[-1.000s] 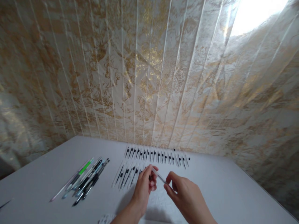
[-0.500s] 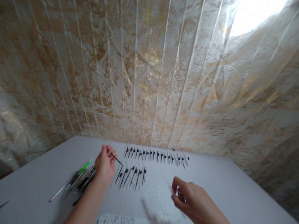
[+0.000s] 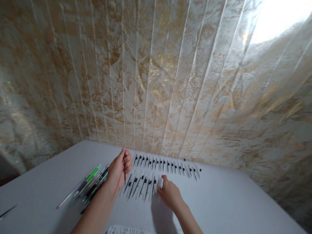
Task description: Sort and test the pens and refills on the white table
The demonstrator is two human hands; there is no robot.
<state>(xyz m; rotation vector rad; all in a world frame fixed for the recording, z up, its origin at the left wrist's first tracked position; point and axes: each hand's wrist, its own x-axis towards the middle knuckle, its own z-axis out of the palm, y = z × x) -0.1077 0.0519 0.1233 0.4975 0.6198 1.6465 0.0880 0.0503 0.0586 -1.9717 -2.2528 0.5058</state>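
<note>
My left hand [image 3: 119,170] is closed around a thin black pen refill [image 3: 124,174], which points down over the left end of the front row. My right hand [image 3: 172,193] pinches a clear pen barrel [image 3: 160,182] low over the table, at the right end of that row. The front row holds several black refills [image 3: 137,188] lying side by side with clear barrels and small black caps [image 3: 155,182]. Behind it runs a longer row of similar pen parts [image 3: 161,165].
Left of my left forearm lies a pile of pens [image 3: 85,190], one with a bright green part [image 3: 93,173]. A slim dark item [image 3: 7,213] rests at the table's far left. Something white with dark marks [image 3: 124,230] shows at the bottom edge. A gold-patterned curtain [image 3: 156,81] hangs behind the table.
My right hand has moved left and forward with the clear barrel, to the front row's right end. In my left hand the refill has turned from slanting to nearly vertical.
</note>
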